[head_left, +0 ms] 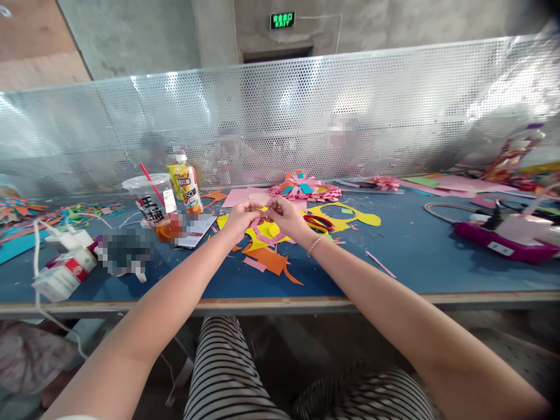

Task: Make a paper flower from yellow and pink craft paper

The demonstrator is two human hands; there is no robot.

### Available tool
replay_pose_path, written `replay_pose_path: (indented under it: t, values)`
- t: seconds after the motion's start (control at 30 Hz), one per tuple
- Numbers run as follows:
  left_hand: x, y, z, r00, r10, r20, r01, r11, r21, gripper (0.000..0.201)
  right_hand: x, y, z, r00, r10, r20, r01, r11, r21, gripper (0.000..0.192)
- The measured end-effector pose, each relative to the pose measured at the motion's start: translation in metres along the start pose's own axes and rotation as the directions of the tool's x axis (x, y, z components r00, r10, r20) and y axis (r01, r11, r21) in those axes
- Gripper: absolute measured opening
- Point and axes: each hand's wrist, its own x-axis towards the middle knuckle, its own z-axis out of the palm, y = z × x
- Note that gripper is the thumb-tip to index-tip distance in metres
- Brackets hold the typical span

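Note:
My left hand (245, 217) and my right hand (286, 214) meet above the middle of the blue table, fingertips pinched close together. A small bit of yellow paper (264, 208) shows between them, held by both. Just below, a folded pink paper strip (268, 238) curves over yellow paper; whether my fingers touch it I cannot tell. Red-handled scissors (318, 223) lie beside my right wrist, partly on a cut yellow sheet (365, 218). Orange paper scraps (273, 261) lie in front of my hands. Behind them sits a layered pink paper flower (301, 188) with orange and blue pieces.
Left stand a plastic cup (151, 201) with a red straw and a drink bottle (190, 186). White chargers (65, 268) with cables lie further left. A purple power strip (503, 242) is at right. A perforated metal panel (280, 111) rises behind the table (394, 274).

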Motion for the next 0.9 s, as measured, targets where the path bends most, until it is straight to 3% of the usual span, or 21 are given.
replay_pose_path:
  t: [0.73, 0.9]
  values:
    - [0.0058, -0.0055, -0.004, 0.997, 0.052, -0.06, -0.049, 0.997, 0.055, 0.016, 0.0002, -0.0046, 0.0009, 0.999, 0.023, 0.032, -0.028, 0.987, 0.159, 0.017]
    - [0.005, -0.0018, -0.0038, 0.992, 0.056, -0.115, -0.053, 0.998, 0.028, 0.013, 0.0012, -0.01, -0.0013, 0.989, 0.141, 0.047, -0.149, 0.931, 0.335, 0.014]
